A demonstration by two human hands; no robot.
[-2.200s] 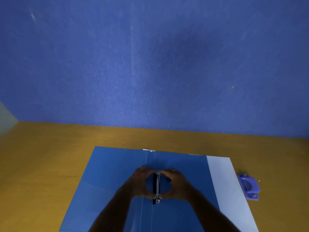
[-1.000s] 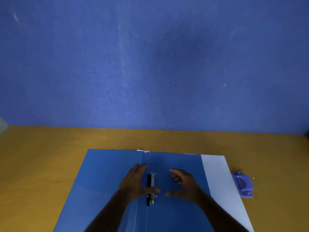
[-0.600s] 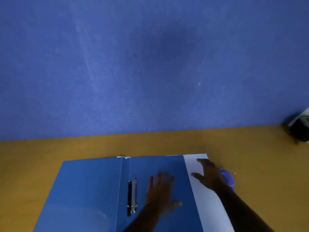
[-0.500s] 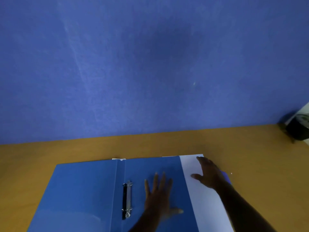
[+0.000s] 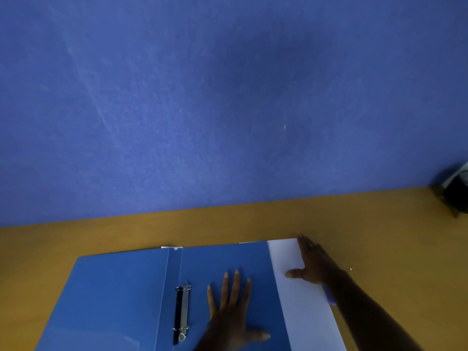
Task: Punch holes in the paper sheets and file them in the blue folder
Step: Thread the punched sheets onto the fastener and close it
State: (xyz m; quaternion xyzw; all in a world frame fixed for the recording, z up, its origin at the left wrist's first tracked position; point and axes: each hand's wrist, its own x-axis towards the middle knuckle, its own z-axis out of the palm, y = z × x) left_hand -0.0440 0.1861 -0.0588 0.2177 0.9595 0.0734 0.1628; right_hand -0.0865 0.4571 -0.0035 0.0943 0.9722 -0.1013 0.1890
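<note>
The blue folder (image 5: 114, 295) lies open on the desk, its metal ring binder (image 5: 182, 312) along the spine. White paper sheets (image 5: 301, 307) stick out from under the folder's right flap. My left hand (image 5: 231, 312) rests flat on the right flap, fingers spread. My right hand (image 5: 312, 266) lies flat on the far right edge of the paper, fingers extended, holding nothing. A sliver of the purple hole punch (image 5: 329, 297) shows beside my right forearm; most of it is hidden.
The wooden desk (image 5: 253, 221) runs up against a blue partition wall (image 5: 228, 97). A dark object (image 5: 455, 196) sits at the far right edge of the desk.
Both hands left the ring binder. The left moved onto the right flap; the right reached to the paper's right edge, covering the hole punch. The view panned right.
</note>
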